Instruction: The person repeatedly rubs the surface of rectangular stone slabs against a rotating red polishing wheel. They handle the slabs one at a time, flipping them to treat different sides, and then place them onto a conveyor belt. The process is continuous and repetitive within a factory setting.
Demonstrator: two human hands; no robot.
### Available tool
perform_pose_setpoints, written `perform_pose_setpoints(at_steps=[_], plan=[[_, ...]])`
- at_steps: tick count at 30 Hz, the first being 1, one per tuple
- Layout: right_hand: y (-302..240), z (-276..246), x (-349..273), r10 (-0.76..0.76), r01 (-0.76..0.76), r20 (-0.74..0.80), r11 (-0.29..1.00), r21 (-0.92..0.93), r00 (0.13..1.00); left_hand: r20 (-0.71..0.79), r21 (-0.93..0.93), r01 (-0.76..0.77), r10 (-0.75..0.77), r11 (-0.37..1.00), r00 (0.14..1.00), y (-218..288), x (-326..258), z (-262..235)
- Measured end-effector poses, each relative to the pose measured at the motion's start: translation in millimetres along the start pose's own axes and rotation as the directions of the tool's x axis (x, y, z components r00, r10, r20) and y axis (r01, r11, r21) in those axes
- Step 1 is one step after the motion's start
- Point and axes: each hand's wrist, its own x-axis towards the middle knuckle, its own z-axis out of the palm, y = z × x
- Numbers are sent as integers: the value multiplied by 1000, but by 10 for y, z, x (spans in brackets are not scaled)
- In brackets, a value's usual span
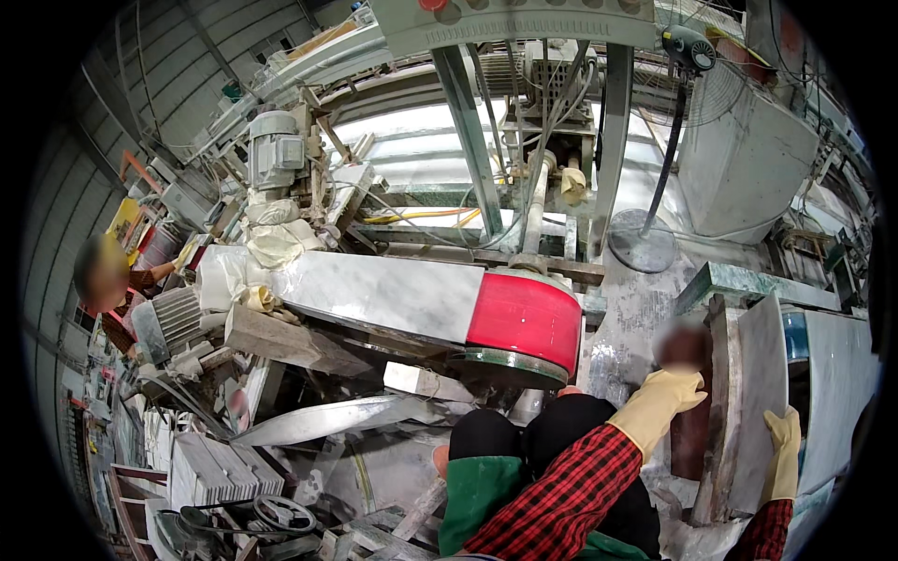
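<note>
- A red and white belt (524, 318) lies at ten o'clock from the left hand (658, 411); a standing fan (690, 49) is at twelve, a co-worker (120, 309) well apart near nine.
- At three o'clock, a rough brown plank (719, 411) stands between that hand and the grey slab (760, 397).
- The slab stands on edge, touching the right hand (783, 449) at eleven; this gloved hand pinches its edge.
- The left glove's fingers bend loosely; whether they grip anything, I cannot tell.

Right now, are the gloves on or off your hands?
On. Pale yellow gloves cover the left hand and the right hand, reaching the red-and-black checked sleeves.
</note>
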Motion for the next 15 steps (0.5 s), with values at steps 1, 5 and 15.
perform_pose_setpoints(at_steps=[1, 5, 15], plan=[[-13, 0, -18, 10, -10, -10, 1000, -8, 1000, 14, 6, 2, -2, 1000, 1000, 15, -4, -13], [-1, -10, -35, -7, 7, 9, 1000, 2, 1000, -12, 0, -40, 40, 999, 999, -26, 34, 21], [-93, 22, -105, -25, 23, -40, 999, -33, 999, -43, -30, -15, 14, 999, 999, -42, -20, 19]])
